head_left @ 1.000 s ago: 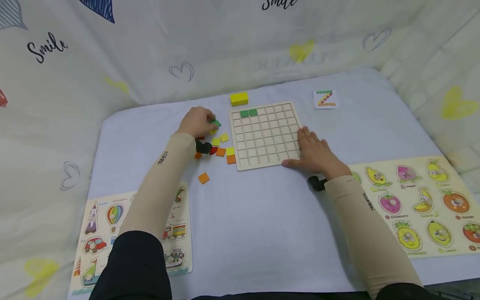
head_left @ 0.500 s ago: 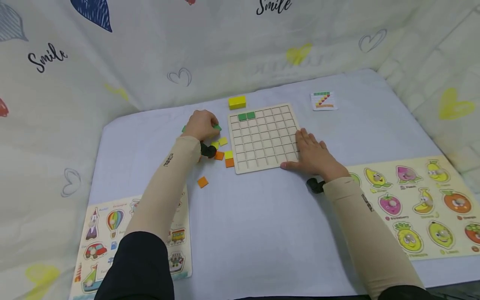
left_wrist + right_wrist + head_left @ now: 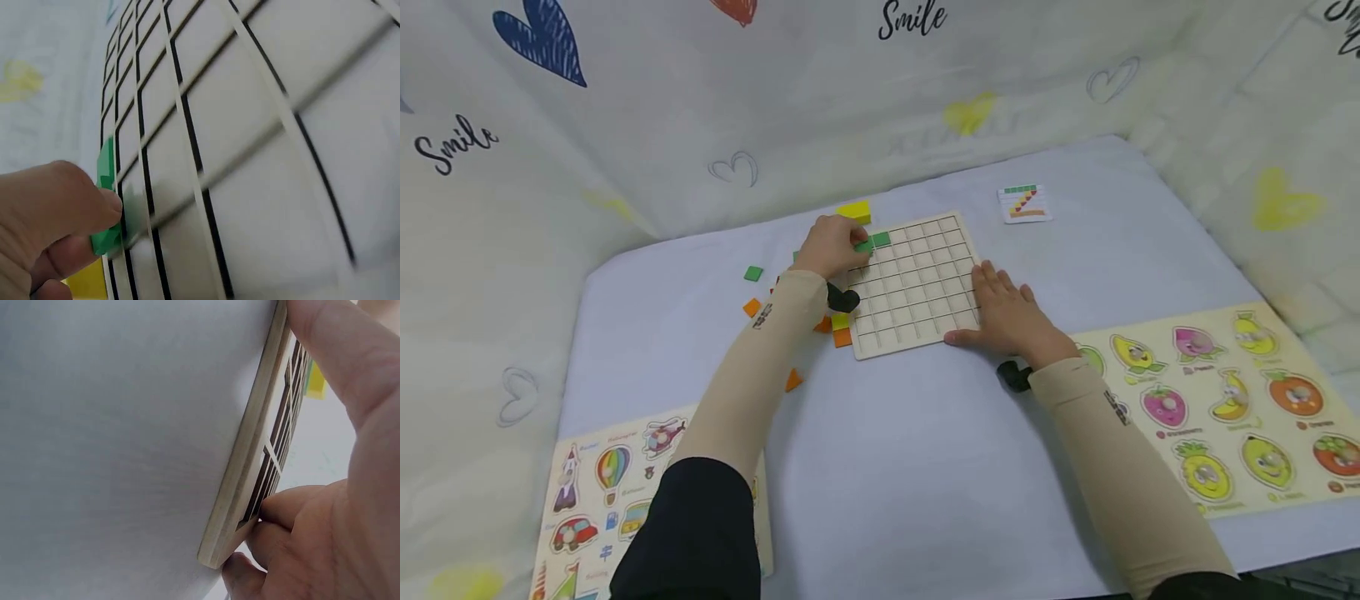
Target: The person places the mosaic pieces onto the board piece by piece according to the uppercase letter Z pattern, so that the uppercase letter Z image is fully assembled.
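- While the left hand (image 3: 829, 247) pinches a green square tile (image 3: 107, 242) between thumb and fingers at the far left corner of the gridded wooden board (image 3: 917, 292), a seated green tile (image 3: 881, 239) occupies its far row.
- Right hand (image 3: 1011, 321): fingers spread, holding no tile; resting against the board's right edge, thumb at the near corner.
- Yellow block (image 3: 856, 212): behind the left hand, partly hidden by it.
- Loose tiles: green one (image 3: 753, 273) and orange one (image 3: 752, 307), left of the forearm; yellow one (image 3: 840, 322) beside the board's left edge.
- Obstruction: beige left sleeve (image 3: 752, 358) and black wrist camera (image 3: 843, 299), covering part of the scatter.
- Pattern card (image 3: 1025, 204): beyond the board, rightward.
- Fruit puzzle board (image 3: 1198, 396): right, partly under the forearm.
- Vehicle puzzle board (image 3: 586, 496): near left, partly covered.
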`<action>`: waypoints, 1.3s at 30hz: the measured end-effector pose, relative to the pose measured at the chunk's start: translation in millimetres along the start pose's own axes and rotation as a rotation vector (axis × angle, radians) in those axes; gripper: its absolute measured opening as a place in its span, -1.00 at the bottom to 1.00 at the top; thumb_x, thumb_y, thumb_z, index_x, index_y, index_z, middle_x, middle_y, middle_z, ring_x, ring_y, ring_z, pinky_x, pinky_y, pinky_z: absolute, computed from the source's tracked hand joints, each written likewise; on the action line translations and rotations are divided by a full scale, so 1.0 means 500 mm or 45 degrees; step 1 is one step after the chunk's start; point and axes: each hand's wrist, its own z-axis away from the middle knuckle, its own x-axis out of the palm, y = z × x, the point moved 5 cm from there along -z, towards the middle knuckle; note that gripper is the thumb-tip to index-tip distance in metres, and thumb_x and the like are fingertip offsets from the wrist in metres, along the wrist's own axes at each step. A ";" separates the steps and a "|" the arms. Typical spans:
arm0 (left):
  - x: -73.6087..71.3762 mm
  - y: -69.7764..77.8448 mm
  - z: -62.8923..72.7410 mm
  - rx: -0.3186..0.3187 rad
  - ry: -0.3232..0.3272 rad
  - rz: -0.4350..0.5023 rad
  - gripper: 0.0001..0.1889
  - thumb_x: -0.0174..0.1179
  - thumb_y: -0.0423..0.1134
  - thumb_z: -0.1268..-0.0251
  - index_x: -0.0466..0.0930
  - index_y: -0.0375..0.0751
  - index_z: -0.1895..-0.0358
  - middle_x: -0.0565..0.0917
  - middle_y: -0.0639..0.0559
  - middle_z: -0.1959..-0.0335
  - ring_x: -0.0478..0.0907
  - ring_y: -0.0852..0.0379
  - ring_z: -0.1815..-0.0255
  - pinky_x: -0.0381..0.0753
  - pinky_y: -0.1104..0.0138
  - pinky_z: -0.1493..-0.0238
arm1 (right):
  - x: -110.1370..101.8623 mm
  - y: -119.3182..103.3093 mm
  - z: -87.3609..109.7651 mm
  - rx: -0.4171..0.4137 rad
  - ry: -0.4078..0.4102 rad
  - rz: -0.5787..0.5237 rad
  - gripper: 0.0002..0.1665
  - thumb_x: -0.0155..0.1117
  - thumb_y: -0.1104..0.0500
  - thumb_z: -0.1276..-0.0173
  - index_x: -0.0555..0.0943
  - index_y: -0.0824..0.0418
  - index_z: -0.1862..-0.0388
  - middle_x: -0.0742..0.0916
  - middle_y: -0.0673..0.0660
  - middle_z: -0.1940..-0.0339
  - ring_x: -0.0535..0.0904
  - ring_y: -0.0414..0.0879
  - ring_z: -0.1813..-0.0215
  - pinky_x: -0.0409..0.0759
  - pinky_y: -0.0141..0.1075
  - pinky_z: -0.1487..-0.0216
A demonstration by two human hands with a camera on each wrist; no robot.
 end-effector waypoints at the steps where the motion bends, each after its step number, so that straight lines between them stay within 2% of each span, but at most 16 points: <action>1: 0.004 0.008 -0.005 0.023 -0.001 0.008 -0.68 0.32 -0.24 -0.30 0.75 -0.23 -0.09 0.77 -0.10 -0.03 0.61 0.02 -0.03 0.61 0.18 -0.25 | 0.000 -0.001 0.000 -0.001 0.000 0.001 0.45 0.31 -0.41 -0.36 -0.33 0.31 -0.72 -0.24 0.31 -0.75 -0.30 0.35 -0.75 -0.25 0.36 -0.67; 4: 0.014 0.034 -0.018 0.087 -0.008 0.036 -0.69 0.27 -0.26 -0.34 0.74 -0.26 -0.10 0.77 -0.12 -0.05 0.63 0.00 -0.06 0.61 0.17 -0.27 | 0.001 -0.002 0.000 0.003 0.002 -0.004 0.44 0.31 -0.39 -0.37 -0.33 0.31 -0.72 -0.24 0.30 -0.76 -0.31 0.34 -0.76 -0.27 0.35 -0.67; 9: 0.030 0.065 -0.038 0.120 -0.006 0.072 -0.71 0.26 -0.28 -0.42 0.73 -0.23 -0.13 0.76 -0.11 -0.10 0.63 -0.03 -0.16 0.60 0.14 -0.31 | 0.001 0.000 0.001 0.012 0.009 -0.015 0.43 0.32 -0.38 -0.36 -0.33 0.30 -0.72 -0.23 0.29 -0.76 -0.31 0.32 -0.76 -0.27 0.33 -0.68; 15: 0.043 0.071 -0.055 0.126 0.020 -0.010 -0.72 0.25 -0.24 -0.48 0.74 -0.18 -0.15 0.75 -0.07 -0.13 0.57 -0.03 -0.26 0.33 0.12 -0.57 | 0.005 -0.002 0.001 0.011 0.016 -0.001 0.44 0.32 -0.38 -0.36 -0.34 0.29 -0.72 -0.24 0.28 -0.76 -0.32 0.30 -0.77 -0.27 0.34 -0.68; 18: 0.045 0.074 -0.062 0.132 0.028 -0.035 -0.72 0.26 -0.22 -0.48 0.74 -0.17 -0.15 0.75 -0.06 -0.13 0.56 -0.03 -0.25 0.27 0.12 -0.60 | 0.006 -0.001 -0.001 0.015 0.021 0.009 0.45 0.32 -0.39 -0.35 -0.34 0.30 -0.72 -0.24 0.29 -0.76 -0.31 0.31 -0.77 -0.27 0.34 -0.68; 24: 0.048 0.084 -0.070 0.133 0.009 -0.047 -0.72 0.26 -0.23 -0.48 0.75 -0.16 -0.16 0.74 -0.06 -0.13 0.57 -0.03 -0.21 0.27 0.14 -0.59 | 0.005 0.003 -0.003 0.022 0.018 0.016 0.45 0.32 -0.39 -0.35 -0.34 0.30 -0.72 -0.24 0.29 -0.76 -0.32 0.31 -0.76 -0.26 0.34 -0.68; 31: 0.045 0.063 -0.063 0.088 -0.015 -0.046 -0.68 0.28 -0.18 -0.46 0.73 -0.13 -0.19 0.70 -0.05 -0.19 0.57 -0.02 -0.24 0.53 0.15 -0.39 | 0.007 -0.004 -0.006 0.021 0.003 0.013 0.44 0.31 -0.39 -0.37 -0.35 0.31 -0.71 -0.25 0.29 -0.76 -0.33 0.31 -0.76 -0.27 0.34 -0.68; 39: 0.020 0.026 -0.035 0.054 0.014 -0.031 -0.64 0.29 -0.17 -0.45 0.70 -0.14 -0.24 0.70 -0.07 -0.24 0.59 -0.02 -0.29 0.60 0.13 -0.33 | 0.003 -0.002 -0.002 0.013 -0.003 -0.005 0.44 0.30 -0.39 -0.37 -0.35 0.30 -0.71 -0.25 0.30 -0.75 -0.32 0.33 -0.76 -0.28 0.36 -0.66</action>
